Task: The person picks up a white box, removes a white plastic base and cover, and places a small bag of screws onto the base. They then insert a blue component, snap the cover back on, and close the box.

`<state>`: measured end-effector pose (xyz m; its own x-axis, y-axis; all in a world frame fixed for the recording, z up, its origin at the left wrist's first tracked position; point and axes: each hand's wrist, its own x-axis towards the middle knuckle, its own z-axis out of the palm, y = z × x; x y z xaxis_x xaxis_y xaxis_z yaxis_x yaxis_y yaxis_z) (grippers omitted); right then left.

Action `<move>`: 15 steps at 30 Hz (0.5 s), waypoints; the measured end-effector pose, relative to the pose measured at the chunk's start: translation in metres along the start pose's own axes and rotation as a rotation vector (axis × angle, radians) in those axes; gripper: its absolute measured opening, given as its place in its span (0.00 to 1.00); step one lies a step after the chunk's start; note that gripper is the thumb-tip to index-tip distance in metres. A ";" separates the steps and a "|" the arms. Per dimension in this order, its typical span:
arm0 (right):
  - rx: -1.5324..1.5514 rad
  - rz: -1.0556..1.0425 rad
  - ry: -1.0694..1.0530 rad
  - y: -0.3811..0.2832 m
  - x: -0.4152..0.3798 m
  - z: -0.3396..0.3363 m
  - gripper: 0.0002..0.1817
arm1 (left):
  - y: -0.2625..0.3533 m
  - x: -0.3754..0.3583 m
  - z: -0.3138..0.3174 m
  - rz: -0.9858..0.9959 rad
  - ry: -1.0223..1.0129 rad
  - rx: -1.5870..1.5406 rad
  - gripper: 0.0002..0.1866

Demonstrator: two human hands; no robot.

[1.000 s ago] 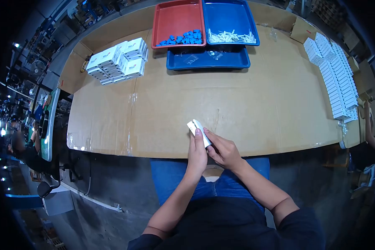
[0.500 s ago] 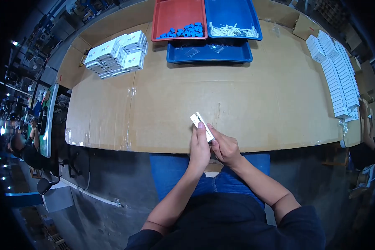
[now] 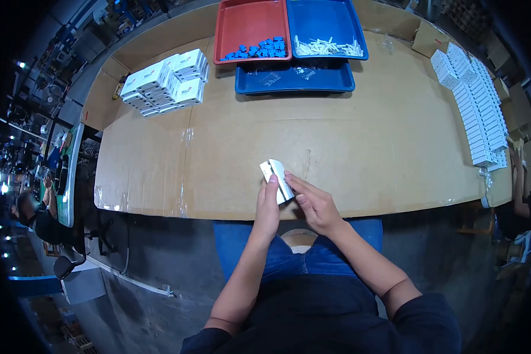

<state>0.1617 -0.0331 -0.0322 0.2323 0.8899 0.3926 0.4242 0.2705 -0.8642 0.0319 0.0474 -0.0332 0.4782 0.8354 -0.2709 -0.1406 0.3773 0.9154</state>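
A small white plastic piece (image 3: 279,179) with a dark slot along it is held over the front edge of the cardboard-covered table (image 3: 242,147). My left hand (image 3: 268,206) grips its left side, the thumb lying on top. Against its right side rest the fingers of my right hand (image 3: 315,206), which also holds it. The undersides of the piece and some of my fingertips are hidden.
White boxes (image 3: 165,82) are stacked at the back left, and white pieces (image 3: 478,112) stand in rows at the right. A red tray (image 3: 252,23) holds blue parts, a blue tray (image 3: 327,20) white sticks. Another blue tray (image 3: 295,85) sits below. People work at both sides.
The white piece and both hands have shifted slightly left. The piece has turned, showing a wider white face, and my right fingers now lie straighter along it.
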 end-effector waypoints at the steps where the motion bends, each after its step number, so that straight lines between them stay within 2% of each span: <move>1: 0.135 0.124 -0.056 -0.004 0.003 -0.004 0.22 | 0.007 -0.002 -0.001 0.092 -0.022 -0.003 0.34; 2: 0.022 0.116 0.023 0.001 0.005 -0.003 0.25 | 0.016 -0.002 -0.007 0.114 -0.126 0.056 0.42; 3: 0.021 0.115 0.024 0.001 0.005 -0.004 0.25 | 0.019 -0.005 -0.006 0.115 -0.128 0.056 0.42; 5: 0.587 0.586 0.068 -0.004 0.006 -0.011 0.22 | 0.022 -0.008 -0.004 0.404 -0.167 0.360 0.51; 6: 0.619 0.641 -0.007 -0.017 0.013 -0.023 0.22 | 0.022 -0.007 -0.004 0.387 -0.199 0.396 0.57; 9: 0.610 0.632 -0.061 -0.027 0.017 -0.031 0.24 | 0.024 -0.008 0.000 0.502 -0.295 0.530 0.56; 11: 0.677 0.683 -0.051 -0.028 0.014 -0.031 0.25 | 0.021 -0.008 0.001 0.545 -0.290 0.575 0.56; 13: 0.732 0.511 0.122 -0.027 0.009 -0.019 0.25 | 0.022 -0.016 0.011 0.498 -0.180 0.236 0.52; 14: 0.733 0.513 0.117 -0.026 0.005 -0.012 0.25 | 0.017 -0.017 0.010 0.498 -0.175 0.236 0.52; 15: 0.713 0.433 0.111 -0.025 0.002 -0.004 0.25 | 0.013 -0.017 0.009 0.369 -0.197 0.082 0.49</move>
<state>0.1552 -0.0398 -0.0087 0.3475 0.9374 -0.0229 -0.3677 0.1137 -0.9230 0.0294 0.0347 -0.0143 0.5662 0.8132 0.1343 -0.2675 0.0272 0.9632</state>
